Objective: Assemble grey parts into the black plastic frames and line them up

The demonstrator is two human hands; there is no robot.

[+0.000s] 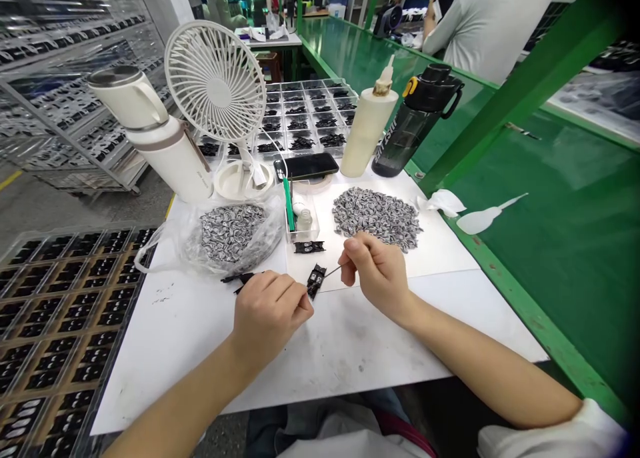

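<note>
Between finger and thumb, my left hand (270,311) grips a small black plastic part (317,280) with pale spots on its face. More black pieces (239,279) stick out behind the left knuckles; whether the hand holds them I cannot tell. My right hand (376,269) is closed round a thin metal tool (332,271), its tip at the black part. A second black part (309,247) lies on the white sheet just beyond. Past the right hand spreads a pile of small grey pieces (377,215). A clear plastic bag (265,241) of similar pieces sits beyond the left hand.
A small clear box (303,230) holds a green-handled tool (289,205) and a glass jar. Behind stand a white fan (217,85), a white flask (160,145), a phone (313,167), a squeeze bottle (367,128) and a black bottle (417,121). Compartment trays (60,311) lie left. A person stands far right.
</note>
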